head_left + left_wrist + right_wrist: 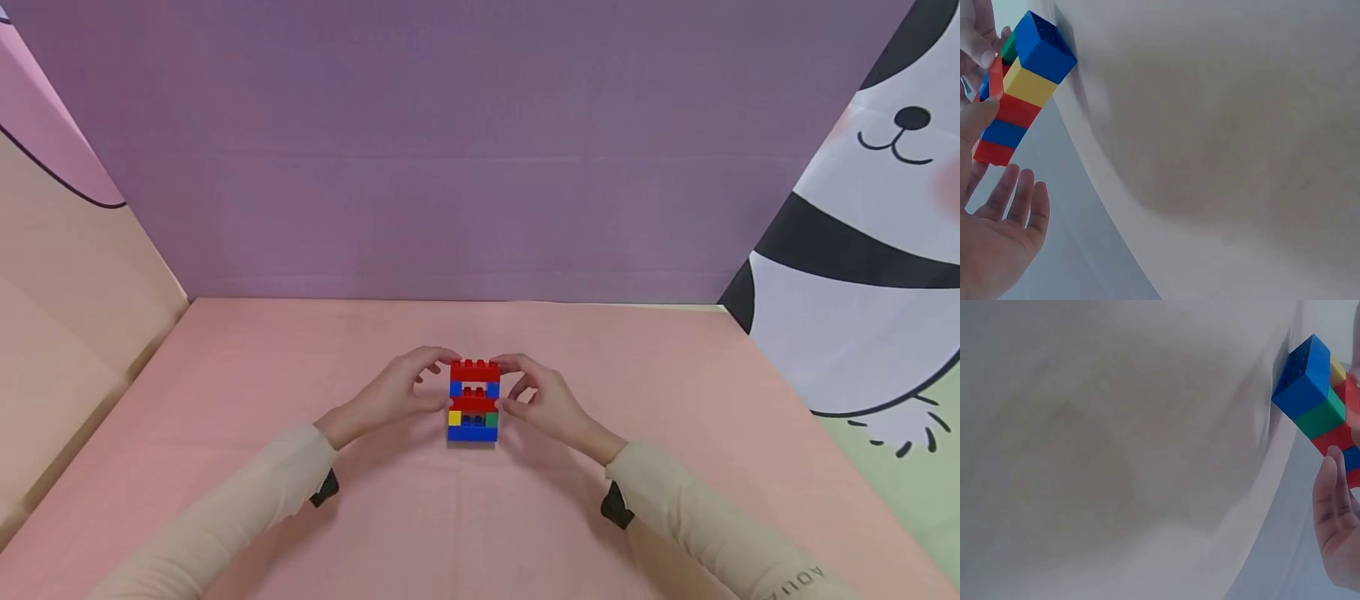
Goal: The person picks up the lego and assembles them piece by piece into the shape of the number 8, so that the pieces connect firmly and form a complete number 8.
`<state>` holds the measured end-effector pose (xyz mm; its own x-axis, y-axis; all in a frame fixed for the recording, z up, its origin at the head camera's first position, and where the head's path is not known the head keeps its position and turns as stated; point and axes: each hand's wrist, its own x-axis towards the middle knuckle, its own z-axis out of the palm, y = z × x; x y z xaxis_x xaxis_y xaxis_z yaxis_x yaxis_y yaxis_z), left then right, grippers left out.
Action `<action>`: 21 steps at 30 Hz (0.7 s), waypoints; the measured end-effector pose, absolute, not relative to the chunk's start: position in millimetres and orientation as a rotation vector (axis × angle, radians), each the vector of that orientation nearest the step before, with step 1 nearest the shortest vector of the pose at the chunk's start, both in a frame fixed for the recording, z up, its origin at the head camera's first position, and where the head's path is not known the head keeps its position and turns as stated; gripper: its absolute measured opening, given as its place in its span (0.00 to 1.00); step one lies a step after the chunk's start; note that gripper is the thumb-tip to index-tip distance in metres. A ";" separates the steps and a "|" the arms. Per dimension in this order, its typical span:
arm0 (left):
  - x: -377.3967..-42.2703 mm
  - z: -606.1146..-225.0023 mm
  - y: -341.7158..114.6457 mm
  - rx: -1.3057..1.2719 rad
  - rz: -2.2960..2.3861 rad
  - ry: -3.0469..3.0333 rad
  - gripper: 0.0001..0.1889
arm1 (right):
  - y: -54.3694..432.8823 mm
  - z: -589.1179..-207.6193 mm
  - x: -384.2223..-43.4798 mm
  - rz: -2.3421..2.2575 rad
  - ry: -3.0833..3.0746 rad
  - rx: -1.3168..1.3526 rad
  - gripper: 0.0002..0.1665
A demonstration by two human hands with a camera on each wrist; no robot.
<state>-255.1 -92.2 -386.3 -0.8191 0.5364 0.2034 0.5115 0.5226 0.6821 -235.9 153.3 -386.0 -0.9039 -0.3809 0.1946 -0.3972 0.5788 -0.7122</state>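
A stacked toy brick tower (474, 405) is between both hands at the middle of the pink table. It has a long blue brick (472, 434) lowest, then a small yellow brick (455, 418) and a small green brick (1320, 417), a long red brick, two small blue bricks, and a long red brick (475, 373) on top. My left hand (393, 390) holds its left side, thumb at the middle red brick and index finger at the top one. On the right side, my right hand (551, 400) grips it the same way. Whether the base touches the table cannot be told.
The pink tabletop (465, 533) spreads around the hands. A purple backdrop (450, 150) rises behind it. A cream panel (60, 317) stands at left, and a panda-printed panel (847, 350) at right.
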 end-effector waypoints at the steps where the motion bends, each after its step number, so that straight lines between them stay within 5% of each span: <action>1: -254.6 -386.6 -91.9 0.920 1.194 2.717 0.31 | 153.3 -386.0 -236.9 1.268 -2.779 0.675 0.33; 21: -257.7 -395.8 -86.8 0.837 1.203 2.687 0.39 | 154.4 -388.7 -256.4 1.429 -2.834 0.660 0.32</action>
<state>-257.7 -86.8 -395.8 -0.8474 0.5112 0.1435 0.4476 0.5424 0.7110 -256.4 154.4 -388.7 -0.9122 -0.3994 0.0915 -0.3110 0.5296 -0.7892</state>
